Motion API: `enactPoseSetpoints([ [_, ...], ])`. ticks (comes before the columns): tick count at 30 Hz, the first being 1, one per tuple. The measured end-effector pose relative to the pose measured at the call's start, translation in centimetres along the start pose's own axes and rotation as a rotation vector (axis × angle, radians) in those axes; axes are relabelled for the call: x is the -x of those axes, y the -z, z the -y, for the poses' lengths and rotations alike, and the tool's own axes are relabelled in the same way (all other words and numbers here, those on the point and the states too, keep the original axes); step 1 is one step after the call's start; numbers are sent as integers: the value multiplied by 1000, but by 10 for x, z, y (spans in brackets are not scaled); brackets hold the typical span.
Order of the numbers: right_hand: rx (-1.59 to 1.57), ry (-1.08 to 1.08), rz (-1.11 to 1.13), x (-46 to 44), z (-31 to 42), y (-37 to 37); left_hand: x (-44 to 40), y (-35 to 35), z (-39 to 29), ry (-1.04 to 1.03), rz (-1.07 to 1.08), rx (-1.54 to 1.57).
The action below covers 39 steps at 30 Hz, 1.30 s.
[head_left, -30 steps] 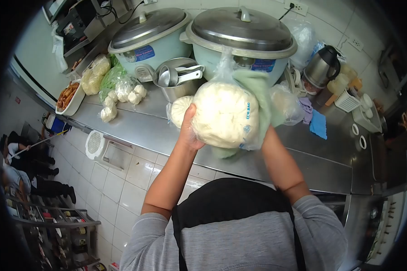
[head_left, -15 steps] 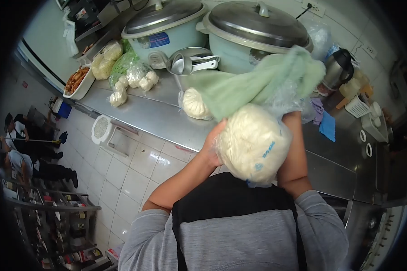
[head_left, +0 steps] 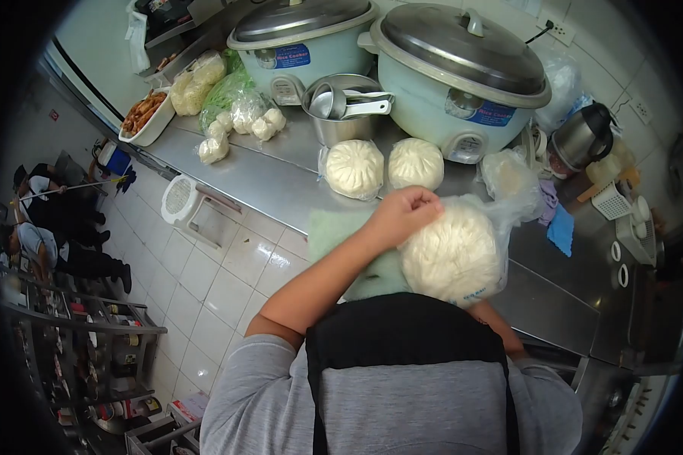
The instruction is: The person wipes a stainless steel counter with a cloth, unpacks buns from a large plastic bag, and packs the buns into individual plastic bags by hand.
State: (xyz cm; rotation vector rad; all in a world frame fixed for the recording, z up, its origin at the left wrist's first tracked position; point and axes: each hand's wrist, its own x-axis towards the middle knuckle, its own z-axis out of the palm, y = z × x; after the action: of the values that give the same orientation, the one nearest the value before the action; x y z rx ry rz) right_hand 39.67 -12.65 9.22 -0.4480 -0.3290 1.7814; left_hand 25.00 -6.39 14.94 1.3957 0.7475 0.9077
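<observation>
A large pale bun-like mass in a clear plastic bag (head_left: 451,258) with blue print is held up in front of my chest. My left hand (head_left: 410,216) is closed, fingers pinched at the upper left edge of this bag. My right hand is hidden behind the bag; only the forearm (head_left: 499,327) shows below it. A light green cloth (head_left: 334,231) lies under my left forearm at the counter's edge. Just beyond are two pleated white buns, one left (head_left: 354,168) and one right (head_left: 416,164); plastic shows around the left one.
Two rice cookers, left (head_left: 300,57) and right (head_left: 463,83), stand along the back of the steel counter (head_left: 269,174). A metal pot (head_left: 338,129) holds scoops. Bagged food (head_left: 265,125) sits left, a thermos jug (head_left: 584,133) right. A white stool (head_left: 193,208) and people (head_left: 53,220) are at left.
The green cloth has come down from over the bun and bag to the counter's front edge, uncovering a second bun. My left hand has shifted from the bag's side to its upper edge.
</observation>
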Motion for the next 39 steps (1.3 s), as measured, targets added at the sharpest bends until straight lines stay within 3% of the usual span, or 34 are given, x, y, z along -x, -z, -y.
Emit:
enactPoseSetpoints([
  [1, -13, -1, -13, 8, 3, 6, 4, -1, 4, -62, -48, -318],
  [2, -26, -2, -27, 10, 5, 8, 14, -2, 2, -128, -95, -413],
  [5, -74, -3, -71, 15, 26, 21, 40, -9, 9, -276, -17, -435],
  [7, -112, -5, -108, 14, 36, 26, 52, -27, -3, -189, 93, -271],
  [9, 513, 257, -363, -6, 49, 6, 52, -40, 0, -101, 199, -98],
  [12, 1015, 596, -268, -17, 34, -18, 35, -38, 22, -158, -61, 134],
  [14, 1216, 874, -174, -16, 14, -32, 29, -14, 22, 112, -24, 392],
  [15, 1329, 1033, -66, -13, 6, -47, 26, -6, 22, 58, 23, 563],
  [16, 1478, 1126, 7, -13, 7, -57, 29, 3, 6, 189, 104, 528],
  [17, 1625, 1213, 87, -18, 12, -67, 34, 8, 20, 184, 39, 535],
  [18, 1625, 1220, 70, -26, 21, -79, 41, 9, 23, 168, 47, 547],
  [20, 1940, 932, 61, -50, 44, -102, 43, 12, 23, 154, 57, 557],
  [21, 1787, 646, 64, -61, 54, -111, 41, 13, 21, 141, 92, 538],
  [22, 1618, 297, 215, -80, 68, -106, 39, 16, 20, 125, 127, 518],
  [23, 1616, 303, 209, -88, 77, -103, 38, 23, 17, 126, 133, 513],
  [25, 887, -139, 276, -97, 86, -99, 35, 43, 10, 113, 134, 559],
  [26, 636, -183, 175, -104, 75, -89, 34, 51, 2, 115, 90, 537],
  [27, 637, -172, 176, -107, 59, -83, 31, 63, -1, 112, 99, 531],
  [29, 54, -190, 451, -106, 19, -77, 23, 90, -3, 45, 47, 554],
  [30, 57, -183, 453, -109, 0, -73, 17, 104, -4, -14, 42, 551],
  [32, -474, -236, 241, -118, -29, -72, 6, 137, -2, -41, 76, 429],
  [34, -318, -117, 283, -121, -35, -80, -6, 168, -9, -84, 117, 56],
  [35, -152, -6, 323, -123, -35, -85, -7, 175, -17, -85, 130, 50],
  [37, -122, 84, 276, -131, -35, -94, -7, 186, -38, -57, -70, -66],
  [38, 66, 243, 220, -136, -42, -92, -3, 189, -41, -44, 104, 293],
  [39, 251, 395, 154, -141, -52, -87, -2, 183, -49, -41, 110, 294],
])
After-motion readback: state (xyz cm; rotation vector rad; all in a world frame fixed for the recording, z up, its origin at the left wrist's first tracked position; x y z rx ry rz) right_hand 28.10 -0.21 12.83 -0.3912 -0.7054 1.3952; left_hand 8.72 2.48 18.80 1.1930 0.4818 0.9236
